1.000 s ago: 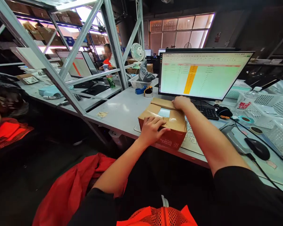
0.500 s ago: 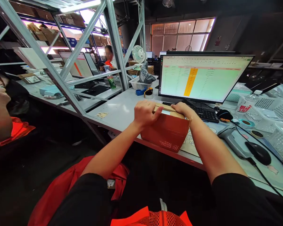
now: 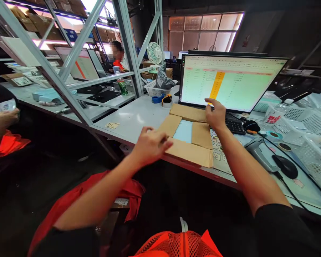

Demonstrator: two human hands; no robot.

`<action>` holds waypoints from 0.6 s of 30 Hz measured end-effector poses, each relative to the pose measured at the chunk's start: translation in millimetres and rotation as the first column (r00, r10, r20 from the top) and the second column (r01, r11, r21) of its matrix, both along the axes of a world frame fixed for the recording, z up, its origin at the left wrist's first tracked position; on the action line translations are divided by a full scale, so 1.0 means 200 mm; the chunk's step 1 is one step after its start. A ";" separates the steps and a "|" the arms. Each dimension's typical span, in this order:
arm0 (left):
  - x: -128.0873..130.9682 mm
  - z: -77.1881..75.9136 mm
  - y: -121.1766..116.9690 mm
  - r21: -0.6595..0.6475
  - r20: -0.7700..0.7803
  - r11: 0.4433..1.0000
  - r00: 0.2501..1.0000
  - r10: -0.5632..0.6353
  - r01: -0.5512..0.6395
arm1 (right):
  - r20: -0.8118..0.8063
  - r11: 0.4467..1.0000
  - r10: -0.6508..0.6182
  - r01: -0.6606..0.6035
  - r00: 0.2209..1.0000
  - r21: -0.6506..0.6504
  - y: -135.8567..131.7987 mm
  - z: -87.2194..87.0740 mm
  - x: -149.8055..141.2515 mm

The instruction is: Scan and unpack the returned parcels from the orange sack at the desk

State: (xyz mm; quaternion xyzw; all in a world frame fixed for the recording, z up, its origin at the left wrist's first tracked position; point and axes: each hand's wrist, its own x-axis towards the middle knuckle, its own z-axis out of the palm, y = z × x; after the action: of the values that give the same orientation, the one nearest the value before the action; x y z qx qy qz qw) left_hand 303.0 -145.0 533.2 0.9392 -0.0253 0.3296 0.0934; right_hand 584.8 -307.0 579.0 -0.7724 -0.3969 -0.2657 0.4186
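A cardboard box [image 3: 178,150] sits at the front edge of the desk with its long flaps folded outward. Its two short flaps lie inward, and a pale blue-white surface [image 3: 183,131] shows in the gap between them. Slightly blurred, my left hand [image 3: 151,144] hovers at the box's front left corner, its fingers loosely bent and the thumb apart, with nothing visible in it. My right hand [image 3: 216,113] is raised by the back right corner, in front of the monitor [image 3: 235,84], thumb and forefinger spread. Whether it touches the back flap I cannot tell.
A keyboard [image 3: 234,126], a grey handheld scanner [image 3: 260,155] and a black mouse [image 3: 285,166] lie on the right. Tape rolls [image 3: 166,101] and a white basket [image 3: 156,89] stand behind the box. A metal frame [image 3: 66,103] rises on the left, near a co-worker's hand [image 3: 5,119].
The taped box top has come open, and its long flaps now lie outward. My left hand has moved off the box to the left; my right hand has lifted with its fingers spread.
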 end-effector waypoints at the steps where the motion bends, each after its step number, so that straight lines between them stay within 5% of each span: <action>1: 0.04 0.12 0.03 -0.025 -0.111 0.997 0.991 -0.076 0.074 | -0.013 0.995 0.101 -0.102 0.995 -0.008 -0.04 0.01 -0.05; 2: 0.09 0.22 0.06 -0.068 -0.209 0.983 0.961 -0.180 0.170 | -0.056 0.972 0.215 -0.219 0.975 -0.088 -0.07 0.02 -0.09; 4: 0.22 0.37 0.10 -0.175 -0.383 0.933 0.852 -0.358 0.314 | -0.205 0.834 0.390 -0.439 0.898 -0.333 -0.11 0.04 -0.18; 6: 0.36 0.43 0.10 -0.204 -0.509 0.921 0.767 -0.390 0.333 | -0.314 0.687 0.418 -0.522 0.853 -0.505 -0.14 0.06 -0.24; 7: 0.42 0.44 0.10 -0.182 -0.555 0.933 0.751 -0.358 0.311 | -0.320 0.658 0.406 -0.517 0.856 -0.548 -0.16 0.08 -0.26; 10: 0.50 0.44 0.11 -0.075 -0.615 0.968 0.753 -0.235 0.240 | -0.169 0.702 0.403 -0.423 0.899 -0.573 -0.26 0.15 -0.28; 14: 0.42 0.49 0.28 0.036 -0.483 0.963 0.848 -0.216 0.266 | 0.115 0.789 0.408 -0.286 0.906 -0.544 -0.52 0.21 -0.24; 18: 0.30 0.46 0.60 0.038 -0.266 0.969 0.937 -0.226 0.244 | 0.221 0.879 0.304 -0.183 0.927 -0.439 -0.72 0.03 -0.19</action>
State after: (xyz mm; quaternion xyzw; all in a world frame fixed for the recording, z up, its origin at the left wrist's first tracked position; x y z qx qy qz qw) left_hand 363.9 -24.1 625.1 0.9671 -0.1365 0.1891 0.1015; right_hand 547.3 -451.7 585.1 -0.7401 -0.5945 -0.2287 0.2159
